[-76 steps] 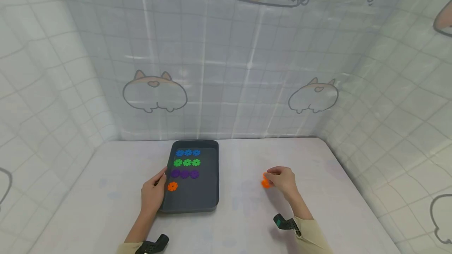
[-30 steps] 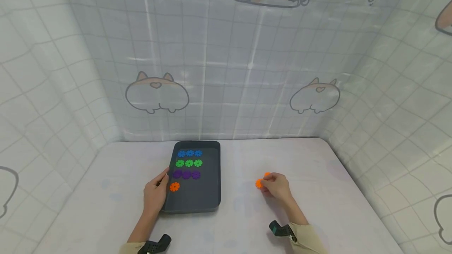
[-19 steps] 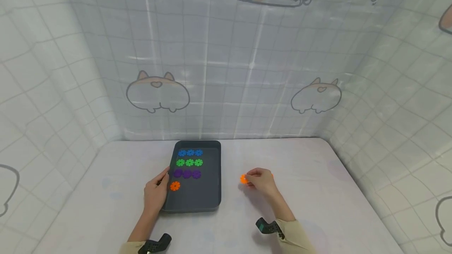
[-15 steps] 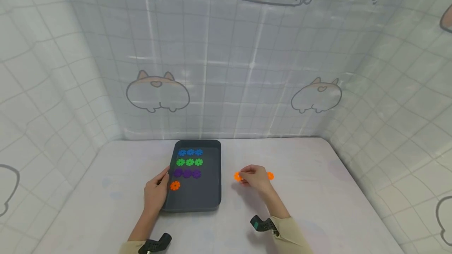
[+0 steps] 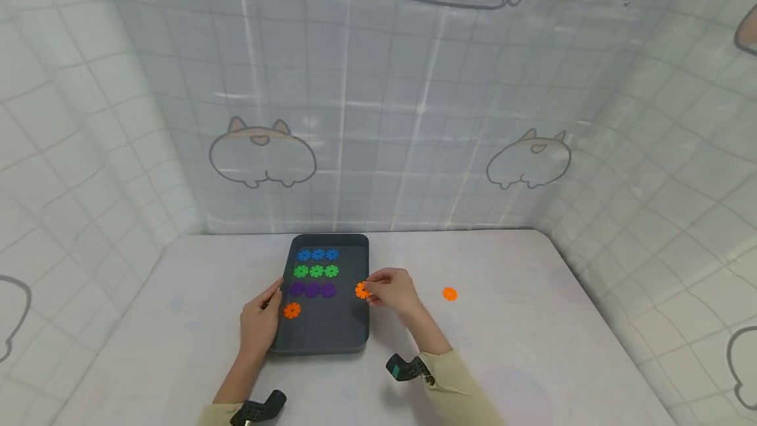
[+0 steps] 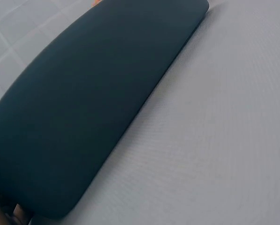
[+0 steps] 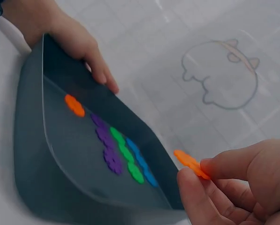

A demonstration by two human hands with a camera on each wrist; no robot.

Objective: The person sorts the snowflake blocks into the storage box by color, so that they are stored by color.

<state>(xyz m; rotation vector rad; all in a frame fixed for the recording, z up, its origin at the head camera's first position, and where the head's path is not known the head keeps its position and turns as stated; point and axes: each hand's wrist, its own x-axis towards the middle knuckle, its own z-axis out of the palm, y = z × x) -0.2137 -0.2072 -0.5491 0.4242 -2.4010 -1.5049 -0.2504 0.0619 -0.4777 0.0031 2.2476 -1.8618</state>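
Note:
My left hand grips the left rim of a dark grey tray. In the left wrist view the tray's outer wall hides most of that hand. My right hand pinches an orange notched plastic disc between thumb and fingers, over the tray's right rim. Inside the tray lie rows of similar discs: blue at the back, then green, then purple. One orange disc lies by itself in front of the purple row, near the left wall.
Another orange disc lies on the white tabletop, right of my right hand. Grid-patterned curtains with cartoon dogs enclose the back and both sides. Each wrist wears a black camera mount.
My right hand has picked up an orange disc and carried it left to the tray's right rim, leaving one orange disc behind on the table. My left hand stays on the tray.

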